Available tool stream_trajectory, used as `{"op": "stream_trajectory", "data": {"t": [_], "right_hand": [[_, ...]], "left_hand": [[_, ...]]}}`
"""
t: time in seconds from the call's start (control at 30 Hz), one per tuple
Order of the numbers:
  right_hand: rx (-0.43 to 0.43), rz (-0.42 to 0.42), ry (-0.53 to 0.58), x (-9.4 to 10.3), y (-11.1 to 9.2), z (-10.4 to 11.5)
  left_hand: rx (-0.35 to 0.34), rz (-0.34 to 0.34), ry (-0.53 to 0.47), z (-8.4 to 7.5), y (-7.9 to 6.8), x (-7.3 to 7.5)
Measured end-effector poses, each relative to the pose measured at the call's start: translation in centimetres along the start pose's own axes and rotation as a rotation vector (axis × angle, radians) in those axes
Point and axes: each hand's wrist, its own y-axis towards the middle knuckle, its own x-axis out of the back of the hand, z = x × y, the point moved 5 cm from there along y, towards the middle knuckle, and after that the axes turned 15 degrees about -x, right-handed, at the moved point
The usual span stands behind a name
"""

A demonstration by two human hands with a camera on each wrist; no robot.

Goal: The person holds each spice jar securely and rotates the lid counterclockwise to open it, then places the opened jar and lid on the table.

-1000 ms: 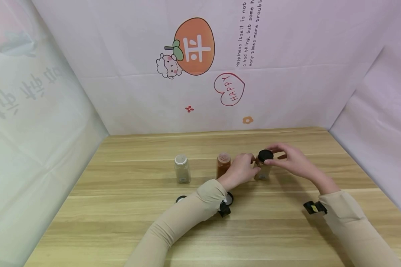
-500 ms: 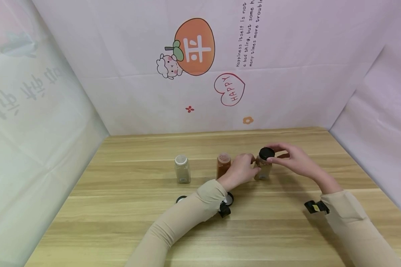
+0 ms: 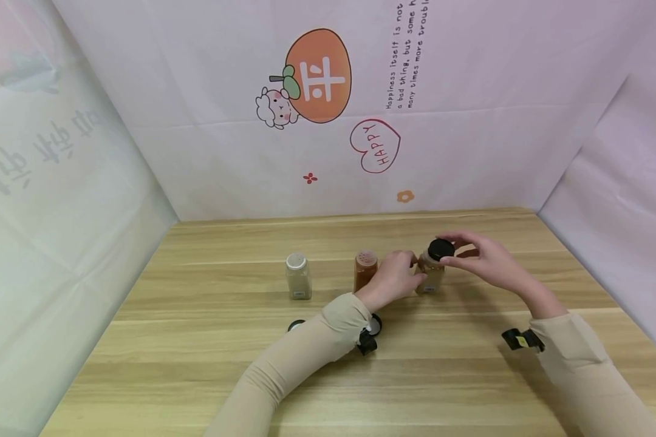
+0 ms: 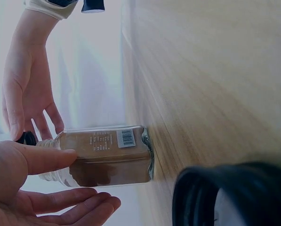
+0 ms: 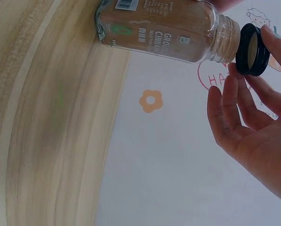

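Observation:
A glass jar of ground cinnamon [image 3: 432, 282] stands upright on the wooden table, right of centre. My left hand [image 3: 395, 276] holds it near the top, with the thumb across its side in the left wrist view. Between thumb and fingers, my right hand [image 3: 489, 262] pinches a round black lid [image 5: 252, 49]. The lid is tilted and off the jar's threaded neck [image 5: 227, 40], with a narrow gap showing in the right wrist view.
A shaker jar with pale contents [image 3: 299, 284] stands to the left. A jar of reddish-brown spice [image 3: 365, 273] is partly behind my left hand. Two black lids, one left [image 3: 296, 325] and one right [image 3: 376, 326], lie partly hidden by my left forearm. A printed white cloth [image 3: 224, 164] hangs behind.
My right hand has lifted the black lid off the cinnamon jar's neck and moved it slightly right, tilting it. The left hand and the jar have stayed in place.

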Motion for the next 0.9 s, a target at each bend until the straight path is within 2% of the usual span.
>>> {"op": "stream_trajectory", "data": {"t": [0.17,0.6,0.9], "right_hand": [[0.020,-0.009,0.000,0.3,-0.4,0.2],[-0.006,-0.023,-0.013,0.7,-1.6,0.5],[-0.002,-0.018,0.019,0.9,-2.2,0.4]], "left_hand": [[-0.004,-0.001,0.000,-0.1,0.0,0.0],[0.002,-0.005,-0.010,-0.3,-0.1,0.2],[0.003,0.000,-0.025,-0.3,-0.1,0.2]]}}
